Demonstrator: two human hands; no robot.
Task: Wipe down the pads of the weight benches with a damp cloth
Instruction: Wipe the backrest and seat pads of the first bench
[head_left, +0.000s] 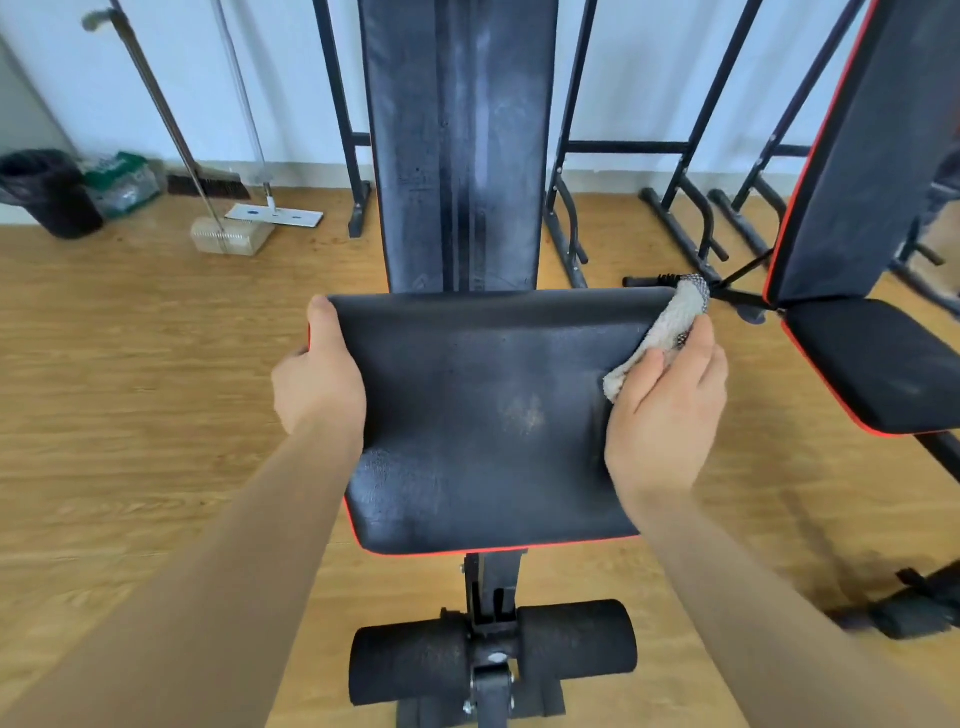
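Observation:
A black seat pad (488, 415) with a red edge fills the middle of the head view, dusty in its centre. Behind it rises the black back pad (457, 145), streaked with grey marks. My left hand (319, 379) grips the seat pad's left edge near the far corner, thumb on top. My right hand (667, 400) holds a whitish cloth (660, 332) against the pad's right edge, near the far right corner. A second bench stands at the right, with its seat pad (878, 364) and raised back pad (852, 145).
Two black foam rollers (491, 657) sit below the seat on the frame. Black rack legs (675, 218) stand on the wooden floor behind. At the far left are a black bin (49, 192), a broom (208, 184) and a flat mop (275, 214) by the wall.

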